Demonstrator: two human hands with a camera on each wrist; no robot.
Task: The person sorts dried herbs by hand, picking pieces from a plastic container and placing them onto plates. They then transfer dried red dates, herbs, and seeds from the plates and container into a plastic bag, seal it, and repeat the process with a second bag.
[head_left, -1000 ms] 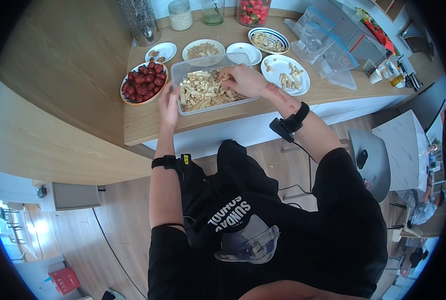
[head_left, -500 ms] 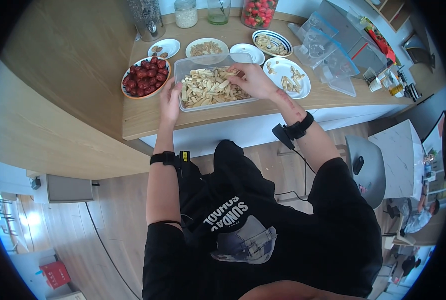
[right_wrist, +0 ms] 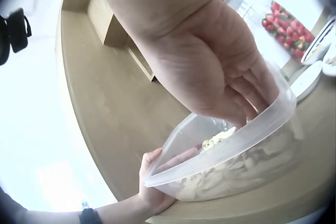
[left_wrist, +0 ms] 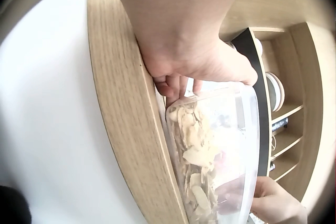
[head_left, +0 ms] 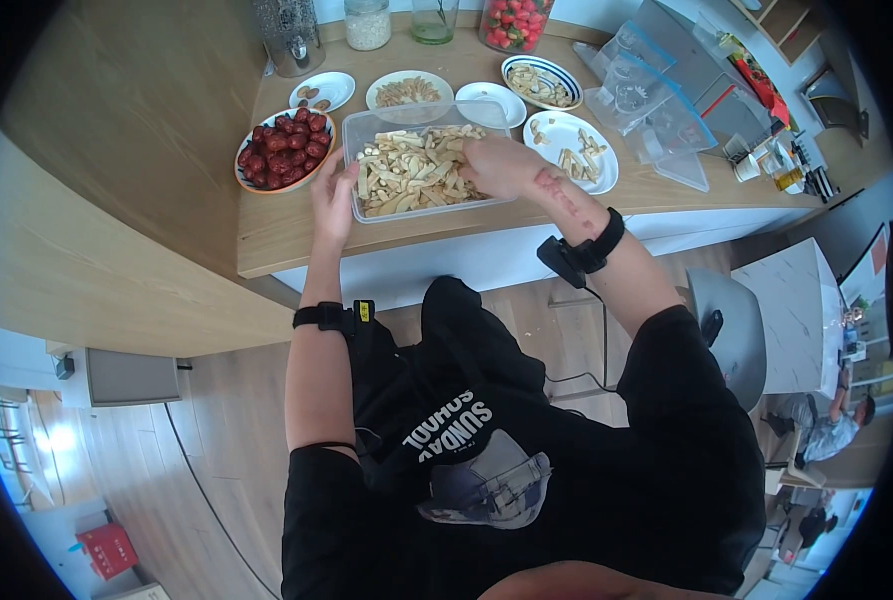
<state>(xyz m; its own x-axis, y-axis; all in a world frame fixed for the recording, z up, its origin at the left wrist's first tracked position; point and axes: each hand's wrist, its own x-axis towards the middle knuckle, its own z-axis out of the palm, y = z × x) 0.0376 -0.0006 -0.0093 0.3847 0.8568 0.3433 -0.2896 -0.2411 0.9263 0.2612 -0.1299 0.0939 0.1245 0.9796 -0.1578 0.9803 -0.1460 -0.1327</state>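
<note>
A clear plastic container full of pale dried root slices sits near the counter's front edge. My left hand grips its left end; in the left wrist view the thumb lies along the rim and the fingers are low against the outside wall. Over the right end, my right hand reaches down into the slices. The right wrist view has its bent fingers inside the rim, tips hidden, so I cannot tell whether they pinch a slice.
Left of the container stands a bowl of red dates. Behind it are small plates and a dish of pale pieces. To the right are an oval white plate, a blue-rimmed dish and clear zip bags. Jars line the wall.
My right hand has turned its back upward and gone lower into the slices at the right end. The left hand keeps its hold on the container. The head view has shifted slightly.
</note>
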